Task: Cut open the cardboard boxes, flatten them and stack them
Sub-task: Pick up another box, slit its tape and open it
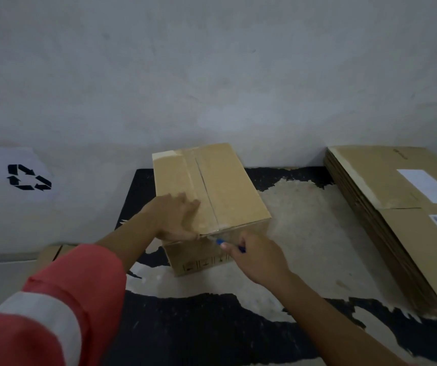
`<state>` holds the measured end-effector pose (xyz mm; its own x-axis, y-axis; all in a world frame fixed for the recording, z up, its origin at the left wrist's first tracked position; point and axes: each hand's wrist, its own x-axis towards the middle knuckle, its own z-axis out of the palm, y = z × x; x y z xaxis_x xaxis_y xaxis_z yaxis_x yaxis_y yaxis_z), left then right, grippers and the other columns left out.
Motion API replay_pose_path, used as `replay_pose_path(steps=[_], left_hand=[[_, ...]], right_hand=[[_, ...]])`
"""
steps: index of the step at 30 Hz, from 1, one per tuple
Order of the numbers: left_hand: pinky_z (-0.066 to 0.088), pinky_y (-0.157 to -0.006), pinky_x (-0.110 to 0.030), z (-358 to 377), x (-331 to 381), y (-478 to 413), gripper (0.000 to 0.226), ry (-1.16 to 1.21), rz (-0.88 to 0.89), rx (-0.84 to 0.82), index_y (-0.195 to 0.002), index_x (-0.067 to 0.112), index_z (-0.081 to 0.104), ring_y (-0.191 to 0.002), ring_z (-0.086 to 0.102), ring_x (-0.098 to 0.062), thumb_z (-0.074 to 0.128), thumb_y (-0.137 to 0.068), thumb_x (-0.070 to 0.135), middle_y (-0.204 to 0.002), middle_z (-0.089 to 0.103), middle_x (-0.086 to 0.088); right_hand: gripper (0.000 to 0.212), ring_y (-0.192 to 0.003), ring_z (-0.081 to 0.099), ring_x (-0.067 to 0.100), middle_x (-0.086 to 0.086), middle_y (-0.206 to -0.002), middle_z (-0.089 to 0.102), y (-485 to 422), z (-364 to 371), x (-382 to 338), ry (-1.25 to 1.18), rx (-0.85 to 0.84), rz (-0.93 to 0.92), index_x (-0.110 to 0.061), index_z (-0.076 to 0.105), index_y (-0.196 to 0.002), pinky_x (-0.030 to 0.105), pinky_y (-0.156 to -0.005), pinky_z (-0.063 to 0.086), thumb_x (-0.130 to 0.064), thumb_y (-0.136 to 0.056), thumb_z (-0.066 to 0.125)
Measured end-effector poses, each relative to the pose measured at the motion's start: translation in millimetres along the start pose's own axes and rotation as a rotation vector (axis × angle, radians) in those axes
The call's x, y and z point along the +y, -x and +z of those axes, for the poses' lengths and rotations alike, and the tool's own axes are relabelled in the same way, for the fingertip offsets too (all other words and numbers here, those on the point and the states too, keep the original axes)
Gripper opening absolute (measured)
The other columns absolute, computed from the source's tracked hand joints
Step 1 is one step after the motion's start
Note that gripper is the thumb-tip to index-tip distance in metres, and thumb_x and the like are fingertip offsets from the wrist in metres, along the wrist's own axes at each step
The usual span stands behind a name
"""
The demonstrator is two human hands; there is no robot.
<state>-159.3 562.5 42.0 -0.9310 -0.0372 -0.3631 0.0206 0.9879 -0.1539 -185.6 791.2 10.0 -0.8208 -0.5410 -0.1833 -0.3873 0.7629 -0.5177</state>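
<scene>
step: slitting tape seam (206, 191) of sealed box (228, 180)
box: back-centre of desk (304, 233), near wall (212, 75)
left hand (175, 217): flat, pressing box top
right hand (259, 257): gripping blue cutter (221, 242), tip at seam's near end
next: likely run blade along seam
stack: flattened boxes (386, 207), desk's right edge

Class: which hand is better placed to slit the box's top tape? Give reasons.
Right: the right hand grips the blue cutter at the near edge of the box; the left hand presses flat on its top.
</scene>
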Motion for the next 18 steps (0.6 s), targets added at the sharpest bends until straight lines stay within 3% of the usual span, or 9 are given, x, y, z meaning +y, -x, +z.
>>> replay_pose_path(steps=[12,18], left_hand=[[0.037,-0.105,-0.039,1,-1,-2,0.091,-0.013,0.027,0.022,-0.152,0.023,0.004,-0.127,0.042,-0.028,0.041,-0.086,0.073,-0.151,0.025,-0.012],[0.039,-0.102,-0.036,1,-1,-5,0.093,-0.032,0.04,0.014,-0.151,0.021,0.006,-0.123,0.046,-0.026,0.036,-0.083,0.077,-0.148,0.029,-0.014]], right_hand=[[0.043,-0.057,0.041,0.009,-0.006,-0.064,0.043,-7,-8,-2,0.133,0.023,-0.017,-0.026,0.035,-0.067,0.026,-0.053,0.032,-0.06,-0.091,0.046],[0.04,-0.065,0.046,0.014,-0.006,-0.067,0.043,-10,-12,-5,0.18,0.033,-0.067,-0.024,0.039,-0.077,0.027,-0.052,0.033,-0.062,-0.09,0.046]])
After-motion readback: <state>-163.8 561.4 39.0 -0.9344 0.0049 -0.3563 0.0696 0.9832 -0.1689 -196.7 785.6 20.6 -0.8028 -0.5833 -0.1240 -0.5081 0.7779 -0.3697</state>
